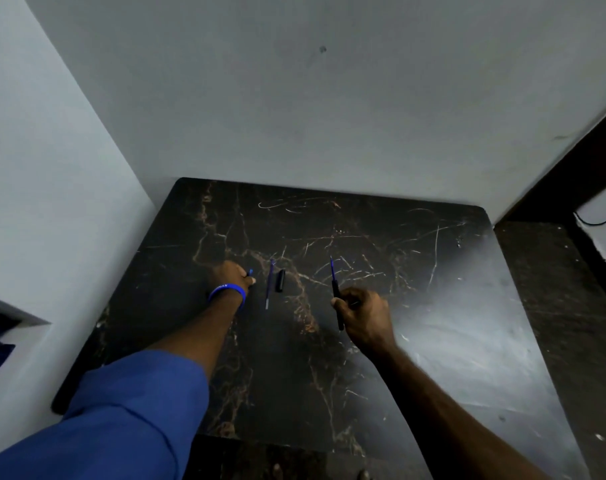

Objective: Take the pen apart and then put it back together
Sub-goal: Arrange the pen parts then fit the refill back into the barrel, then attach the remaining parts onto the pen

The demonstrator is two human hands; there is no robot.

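Note:
My right hand (363, 315) grips a dark pen barrel (336, 292) with a thin blue tip pointing away from me, held just above the black marble table (433, 341). My left hand (234, 273), with a blue wristband, rests on the table with its fingertips closed on a small blue pen piece (250, 272). Between the hands lie a thin blue refill (269, 284) and, just right of it, a short black cap (280, 280), both flat on the table and apart from either hand.
White walls close off the table at the back and left. Past its right edge lies a dark floor strip (554, 289) with a black cable (603, 216) on the wall. A white ledge (14, 313) juts out at the left.

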